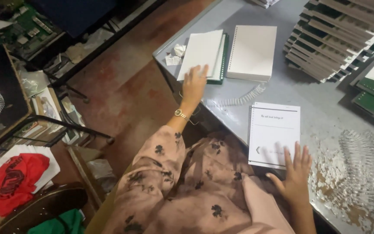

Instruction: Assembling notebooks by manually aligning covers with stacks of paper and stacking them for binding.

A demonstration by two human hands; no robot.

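My left hand (195,82) reaches out to the near edge of a white sheet (201,52) lying on a green-covered pile at the table's left corner, fingers spread on it. My right hand (294,170) lies flat, fingers apart, on the lower edge of a white spiral-bound notebook (274,130) in front of me. A loose white plastic spiral coil (241,98) lies between the two.
A thick white punched paper block (253,52) sits beside the sheet. Stacks of green-and-grey covers (336,37) fill the far right. Several clear spiral coils (366,167) lie right of the notebook on the worn grey table (301,89). Crumpled paper (176,54), floor clutter left.
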